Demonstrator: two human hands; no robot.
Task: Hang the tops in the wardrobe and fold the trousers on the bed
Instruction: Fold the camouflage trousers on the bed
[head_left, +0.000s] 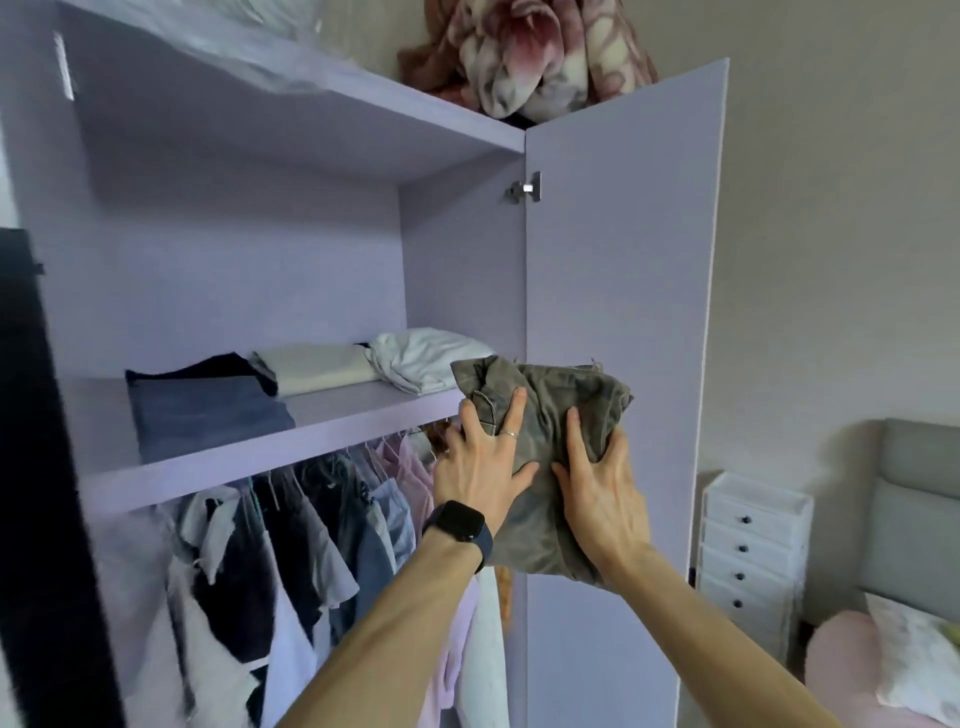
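Observation:
Both my hands hold up a folded grey-olive pair of trousers (566, 384) in front of the open lilac wardrobe (249, 270), by the right end of its middle shelf (332, 415). My left hand (483, 462), with a watch and a ring, lies flat against the bundle with straight, spread fingers. My right hand (597, 483) is spread on the bundle's right side, its outer fingers bent round the edge. Tops on hangers (322, 525) hang from the rail under the shelf.
The shelf bears folded dark blue clothes (208, 415), a beige pile (317, 369) and white cloth (426, 358). The wardrobe door (623, 260) stands open on the right. A flowered blanket (524, 57) lies on top. A white drawer unit (748, 556) and the bed (909, 649) are at the right.

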